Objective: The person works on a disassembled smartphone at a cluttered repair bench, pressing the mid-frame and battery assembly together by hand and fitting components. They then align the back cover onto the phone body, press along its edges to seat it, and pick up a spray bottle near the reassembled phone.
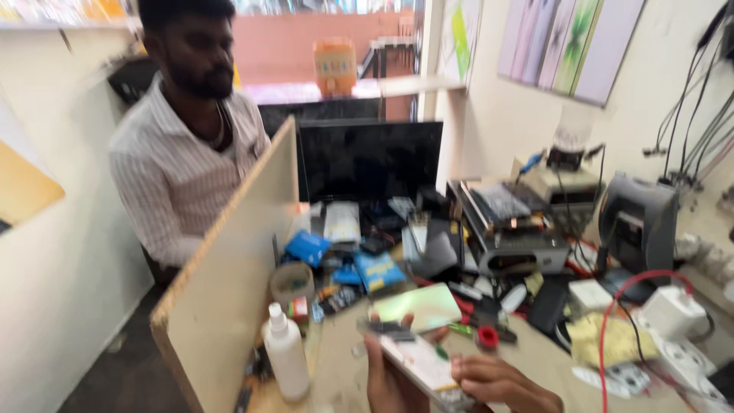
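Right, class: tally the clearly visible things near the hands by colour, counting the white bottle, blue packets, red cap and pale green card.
White: 1, the squeeze bottle
Blue: 2, the packets
Red: 1, the small cap
Pale green: 1, the card
Total: 5
The phone, held in both hands, is left out.

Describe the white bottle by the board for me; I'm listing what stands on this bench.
The white bottle stands upright near the bench's front left edge, close beside the tilted wooden board. It looks like matte white plastic: a rounded body, narrower shoulders and a small white cap or nozzle on top. Blur hides any label. No hand touches it; the left hand holds a phone to its right.
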A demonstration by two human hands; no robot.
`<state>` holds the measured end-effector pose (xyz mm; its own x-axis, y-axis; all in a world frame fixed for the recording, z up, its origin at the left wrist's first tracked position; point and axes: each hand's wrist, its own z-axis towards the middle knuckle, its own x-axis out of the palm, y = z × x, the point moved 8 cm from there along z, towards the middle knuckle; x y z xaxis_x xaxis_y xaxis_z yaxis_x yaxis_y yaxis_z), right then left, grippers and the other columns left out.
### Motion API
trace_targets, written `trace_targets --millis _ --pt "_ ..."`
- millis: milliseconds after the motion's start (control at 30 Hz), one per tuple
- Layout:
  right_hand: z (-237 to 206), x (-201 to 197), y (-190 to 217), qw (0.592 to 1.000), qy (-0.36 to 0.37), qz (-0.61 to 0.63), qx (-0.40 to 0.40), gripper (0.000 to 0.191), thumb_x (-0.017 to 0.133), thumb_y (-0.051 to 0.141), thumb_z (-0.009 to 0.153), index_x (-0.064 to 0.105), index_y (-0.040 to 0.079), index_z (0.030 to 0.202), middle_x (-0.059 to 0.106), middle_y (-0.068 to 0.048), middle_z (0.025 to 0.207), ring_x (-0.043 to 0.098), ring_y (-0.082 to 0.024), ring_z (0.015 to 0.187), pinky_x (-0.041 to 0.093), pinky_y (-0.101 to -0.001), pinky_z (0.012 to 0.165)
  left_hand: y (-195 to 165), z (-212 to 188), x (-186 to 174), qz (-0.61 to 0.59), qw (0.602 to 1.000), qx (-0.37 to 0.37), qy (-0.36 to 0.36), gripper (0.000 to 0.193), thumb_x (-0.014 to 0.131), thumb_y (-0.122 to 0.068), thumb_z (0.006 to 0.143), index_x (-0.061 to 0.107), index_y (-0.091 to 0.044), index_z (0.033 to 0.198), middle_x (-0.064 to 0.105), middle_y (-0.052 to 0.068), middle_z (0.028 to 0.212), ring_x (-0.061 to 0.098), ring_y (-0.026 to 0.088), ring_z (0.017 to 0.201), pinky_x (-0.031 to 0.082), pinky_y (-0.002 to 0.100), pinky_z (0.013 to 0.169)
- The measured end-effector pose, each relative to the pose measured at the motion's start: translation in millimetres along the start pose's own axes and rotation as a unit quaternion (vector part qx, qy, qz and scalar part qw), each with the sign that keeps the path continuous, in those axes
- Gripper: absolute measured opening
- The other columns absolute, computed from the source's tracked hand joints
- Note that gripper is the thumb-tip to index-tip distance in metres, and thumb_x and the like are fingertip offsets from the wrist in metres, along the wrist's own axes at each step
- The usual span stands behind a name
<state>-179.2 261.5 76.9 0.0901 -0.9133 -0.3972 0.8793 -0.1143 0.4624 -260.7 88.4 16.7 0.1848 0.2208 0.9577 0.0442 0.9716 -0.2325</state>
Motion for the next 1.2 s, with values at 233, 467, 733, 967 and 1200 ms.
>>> trace_targets --millis 233,467,733,967,1200 --pt "-36 26 4 0.91 0.055 0.279 0.301 0.069 0.054 0.053 0.1 0.05 0.001 0.145 0.036 -0.02 0.166 0.029 -0.034 0.157 0.024 -0.0472 0.121 -13 -45 40 0.26 0.961 0.074 -0.053 0.065 0.058 -0.028 0.098 0.031 -0.014 0.155 0.05 0.008 0.144 0.068 0.026 0.11 0.061 0.043 0.081" --pt "-60 35 -43 0.791 -0.063 0.304 0.527 0.067 0.049 0.046 0.098 0.036 0.016 0.156 0.044 -0.006 0.161 0.043 -0.015 0.146 0.033 -0.0331 0.115 7 -53 82 0.497 0.862 0.097 -0.025 0.081 0.079 -0.019 0.089 0.037 -0.013 0.157 0.056 0.016 0.129 0.065 0.023 0.11 0.06 0.038 0.086" --pt "-81 53 -72 0.655 -0.179 0.586 0.442 0.05 0.045 0.044 0.108 0.061 0.001 0.128 0.073 -0.013 0.116 0.073 -0.019 0.104 0.057 -0.0385 0.094 -2 -45 124 0.673 0.725 0.146 0.025 0.066 0.079 -0.023 0.086 0.052 -0.007 0.144 0.059 0.013 0.128 0.068 0.026 0.113 0.056 0.037 0.095" --pt "-73 49 -64 0.662 -0.226 0.572 0.429 0.052 0.046 0.045 0.1 0.065 0.002 0.121 0.076 -0.014 0.107 0.075 -0.02 0.096 0.059 -0.0375 0.088 -1 -40 126 0.705 0.7 0.104 -0.044 0.067 0.082 -0.028 0.081 0.055 -0.006 0.138 0.058 0.014 0.122 0.068 0.028 0.108 0.057 0.039 0.09" --pt "-78 46 -66 0.66 -0.255 0.545 0.45 0.047 0.047 0.042 0.103 0.066 0.002 0.12 0.076 -0.014 0.103 0.076 -0.021 0.092 0.06 -0.0373 0.083 7 -38 124 0.721 0.683 0.11 -0.042 0.068 0.081 -0.028 0.081 0.054 -0.004 0.139 0.056 0.018 0.122 0.067 0.031 0.106 0.057 0.041 0.088"
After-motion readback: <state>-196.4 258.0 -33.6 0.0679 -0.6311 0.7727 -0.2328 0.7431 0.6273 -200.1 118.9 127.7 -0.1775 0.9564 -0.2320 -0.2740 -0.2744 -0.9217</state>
